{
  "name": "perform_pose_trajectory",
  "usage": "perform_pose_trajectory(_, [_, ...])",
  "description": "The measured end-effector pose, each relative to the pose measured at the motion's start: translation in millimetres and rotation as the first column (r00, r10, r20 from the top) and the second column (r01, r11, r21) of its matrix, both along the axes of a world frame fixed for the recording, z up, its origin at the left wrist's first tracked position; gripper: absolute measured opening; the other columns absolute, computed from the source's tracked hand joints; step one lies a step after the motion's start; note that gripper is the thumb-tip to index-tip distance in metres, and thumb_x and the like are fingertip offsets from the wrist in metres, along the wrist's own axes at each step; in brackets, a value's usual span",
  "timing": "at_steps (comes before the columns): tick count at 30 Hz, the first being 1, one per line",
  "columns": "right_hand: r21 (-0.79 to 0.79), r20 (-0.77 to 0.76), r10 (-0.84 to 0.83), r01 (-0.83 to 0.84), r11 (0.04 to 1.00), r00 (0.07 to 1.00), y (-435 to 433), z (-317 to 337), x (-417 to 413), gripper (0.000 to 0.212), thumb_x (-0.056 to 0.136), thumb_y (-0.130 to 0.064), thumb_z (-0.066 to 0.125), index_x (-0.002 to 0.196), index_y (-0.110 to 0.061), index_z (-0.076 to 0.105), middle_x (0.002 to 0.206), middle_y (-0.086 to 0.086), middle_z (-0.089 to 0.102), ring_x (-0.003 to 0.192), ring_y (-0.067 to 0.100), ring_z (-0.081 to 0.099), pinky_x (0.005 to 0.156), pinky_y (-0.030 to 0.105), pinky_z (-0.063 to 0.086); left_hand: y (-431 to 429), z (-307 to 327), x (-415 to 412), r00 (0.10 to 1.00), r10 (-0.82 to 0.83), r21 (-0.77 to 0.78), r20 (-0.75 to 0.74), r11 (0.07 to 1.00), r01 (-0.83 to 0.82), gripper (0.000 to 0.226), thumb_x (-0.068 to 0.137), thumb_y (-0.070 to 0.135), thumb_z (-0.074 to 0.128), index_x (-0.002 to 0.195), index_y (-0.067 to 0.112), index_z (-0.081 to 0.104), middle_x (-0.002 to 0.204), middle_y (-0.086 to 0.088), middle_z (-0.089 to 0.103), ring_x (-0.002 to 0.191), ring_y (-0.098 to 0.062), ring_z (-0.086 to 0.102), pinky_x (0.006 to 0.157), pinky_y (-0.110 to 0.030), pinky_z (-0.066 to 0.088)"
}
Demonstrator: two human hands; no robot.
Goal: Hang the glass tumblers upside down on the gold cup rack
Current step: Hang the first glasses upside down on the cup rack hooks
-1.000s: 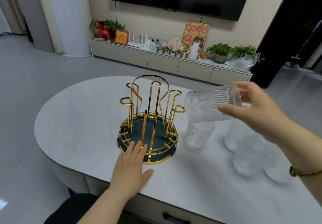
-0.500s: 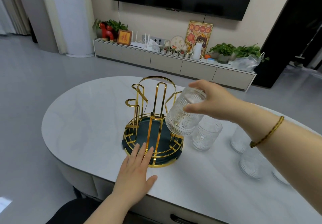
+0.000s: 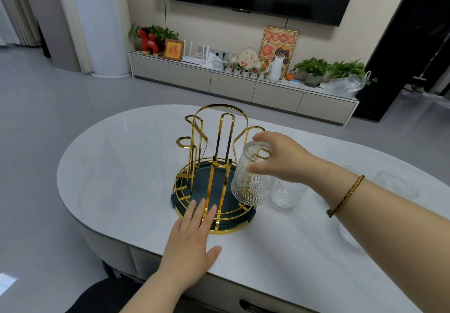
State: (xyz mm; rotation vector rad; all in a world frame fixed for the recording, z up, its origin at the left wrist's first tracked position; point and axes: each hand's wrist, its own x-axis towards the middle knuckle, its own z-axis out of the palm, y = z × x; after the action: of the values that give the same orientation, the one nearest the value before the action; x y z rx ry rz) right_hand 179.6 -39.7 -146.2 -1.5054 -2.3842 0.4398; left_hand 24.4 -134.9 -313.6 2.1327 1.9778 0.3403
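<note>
A gold cup rack (image 3: 214, 166) with a dark green round base stands on the white oval table (image 3: 126, 166). My right hand (image 3: 277, 159) grips an embossed glass tumbler (image 3: 250, 181) upside down over the rack's right-hand peg, whose loop shows through the glass. My left hand (image 3: 192, 242) lies flat on the table, its fingertips touching the rack's front rim. A second tumbler (image 3: 287, 196) stands upright just right of the rack. Further tumblers (image 3: 397, 186) stand at the right, partly hidden behind my right forearm.
The table's near edge runs below my left hand. Beyond the table, a low TV cabinet (image 3: 243, 86) with plants and ornaments stands against the far wall under a television.
My right hand has turned the tumbler fully upside down and lowered it over the right peg. My left hand has stayed at the rack's base.
</note>
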Motion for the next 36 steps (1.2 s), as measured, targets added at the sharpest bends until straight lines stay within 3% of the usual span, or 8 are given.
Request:
perform_pose_trajectory(10, [-0.004,-0.075,-0.037,0.037,0.999,0.996,-6,-6,-1,0.069,0.069,-0.034,0.068,0.127,-0.017,0.035,0.137,0.006,0.041,0.123,0.024,0.035,0.094,0.034,0.037,-4,4,6,0.999,0.042,0.023,0.033,0.999,-0.042,0.07,0.091,0.043,0.039,0.14,0.028,-0.01,0.154,-0.001,-0.014,0.14,-0.02,-0.018,0.116,-0.035,0.004])
perform_pose_trajectory(17, [0.145,-0.262,-0.103,0.145,0.979,0.96,-27,-9,28,0.061,0.072,-0.036,0.065,0.125,-0.02,0.039,0.136,0.001,0.041,0.127,0.019,0.027,0.098,0.029,0.025,-16,16,35,0.981,0.155,0.135,0.114,0.976,-0.17,0.055,0.091,0.036,0.045,0.138,0.026,0.019,0.154,-0.002,0.008,0.141,-0.022,0.004,0.115,-0.034,0.013])
perform_pose_trajectory(20, [0.192,-0.374,-0.164,0.249,0.949,0.913,-37,-21,52,0.046,0.077,-0.029,0.062,0.118,-0.016,0.046,0.127,0.002,0.046,0.12,0.019,0.035,0.091,0.021,0.024,-23,18,51,0.989,0.019,0.239,0.149,0.969,-0.055,0.046,0.085,0.028,0.057,0.128,0.019,0.042,0.141,-0.005,0.037,0.134,-0.024,0.03,0.11,-0.035,0.027])
perform_pose_trajectory(24, [0.111,-0.536,-0.265,0.378,0.919,0.801,-45,-51,83,0.029,0.078,-0.02,0.061,0.106,-0.015,0.052,0.107,-0.004,0.048,0.098,0.013,0.045,0.081,0.014,0.032,-25,7,66,0.95,-0.282,0.132,0.131,0.955,0.265,0.038,0.093,0.027,0.038,0.131,0.027,0.038,0.144,0.01,0.033,0.133,-0.007,0.023,0.111,-0.021,0.014])
perform_pose_trajectory(27, [0.035,-0.562,-0.314,0.402,0.915,0.765,-48,-86,93,0.023,0.077,-0.016,0.062,0.099,-0.013,0.055,0.099,-0.002,0.05,0.086,0.013,0.047,0.068,0.002,0.034,-19,1,77,0.947,-0.269,0.139,0.179,0.959,0.246,0.035,0.092,0.02,0.039,0.125,0.025,0.048,0.139,0.009,0.042,0.129,-0.005,0.031,0.108,-0.018,0.02])
perform_pose_trajectory(30, [-0.07,-0.54,-0.375,0.404,0.912,0.753,-40,-122,90,0.032,0.076,-0.016,0.063,0.106,-0.009,0.053,0.107,0.007,0.054,0.096,0.021,0.051,0.074,0.011,0.033,-15,-3,86,0.981,-0.156,0.133,0.115,0.981,0.14,0.038,0.088,0.026,0.048,0.125,0.022,0.049,0.138,0.005,0.047,0.129,-0.011,0.04,0.108,-0.026,0.03])
perform_pose_trajectory(33, [-0.192,-0.438,-0.45,0.409,0.892,0.778,-25,-147,85,0.063,0.074,-0.025,0.065,0.127,-0.008,0.035,0.131,0.011,0.043,0.121,0.026,0.038,0.096,0.029,0.032,-15,4,88,0.987,-0.16,0.171,0.022,0.973,0.154,0.037,0.063,0.032,0.072,0.097,0.02,0.069,0.104,0.0,0.072,0.096,-0.015,0.067,0.077,-0.03,0.056])
perform_pose_trajectory(36, [-0.185,-0.397,-0.475,0.439,0.879,0.785,-9,-158,81,0.083,0.067,-0.032,0.069,0.133,-0.009,0.025,0.139,0.011,0.039,0.128,0.027,0.032,0.105,0.038,0.03,-14,3,89,0.986,-0.165,0.204,-0.019,0.965,0.166,0.035,0.058,0.031,0.061,0.089,0.018,0.072,0.095,0.0,0.075,0.087,-0.017,0.07,0.066,-0.033,0.058])
